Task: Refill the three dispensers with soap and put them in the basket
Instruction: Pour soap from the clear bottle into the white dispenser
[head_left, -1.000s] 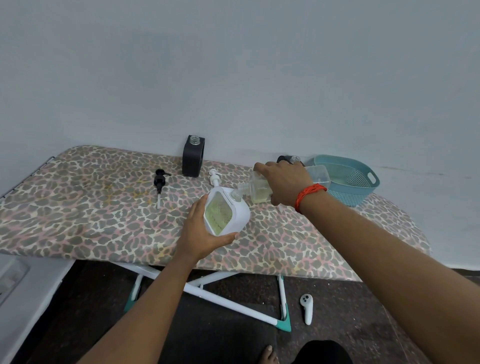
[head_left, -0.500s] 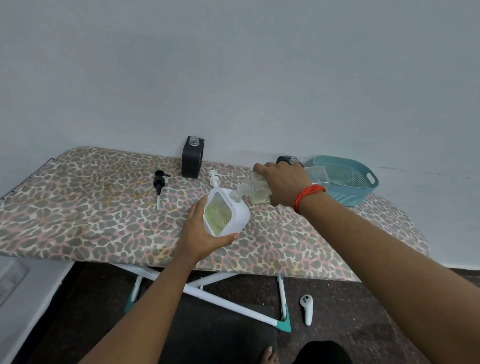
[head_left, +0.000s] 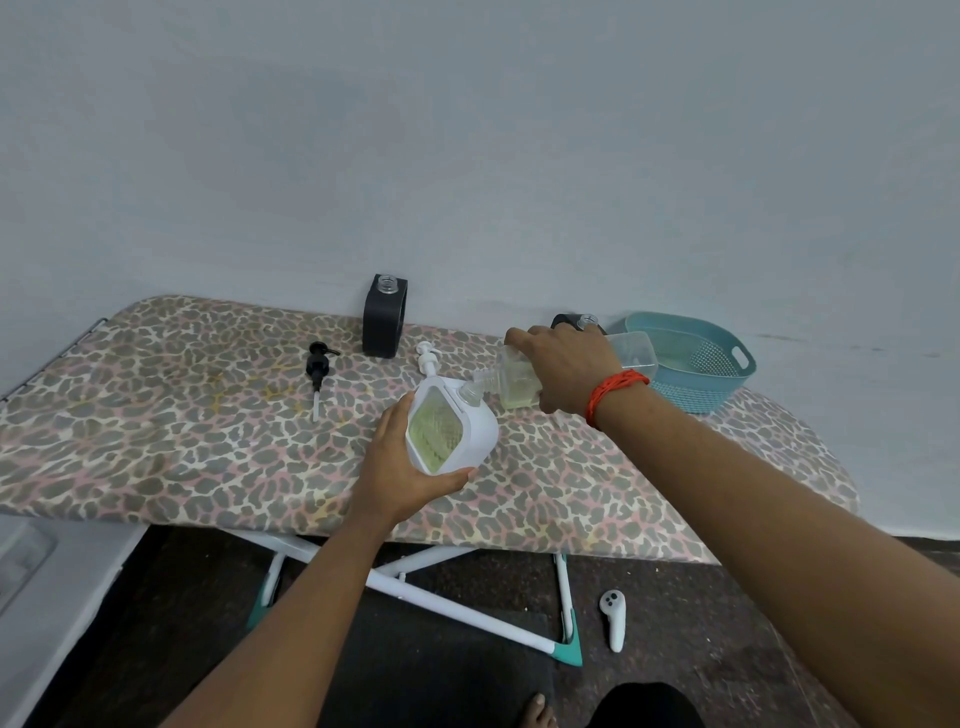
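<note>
My left hand (head_left: 400, 470) grips a white dispenser (head_left: 449, 423) with a greenish window, tilted on the leopard-print board (head_left: 156, 431). My right hand (head_left: 563, 366) holds a clear soap bottle (head_left: 511, 382) on its side, its neck at the dispenser's opening. Pale yellow soap fills part of the bottle. A black dispenser (head_left: 384, 319) stands uncapped at the back. Another dark dispenser (head_left: 571, 320) shows partly behind my right hand. The teal basket (head_left: 691, 364) sits at the far right of the board.
A black pump head (head_left: 318, 366) and a white pump head (head_left: 428, 358) lie on the board. A white controller (head_left: 614, 618) lies on the dark floor beside the board's white legs (head_left: 452, 608). The wall runs close behind.
Hardly anything has moved; both hands keep the same hold, and the bottle stays tipped at the dispenser's opening.
</note>
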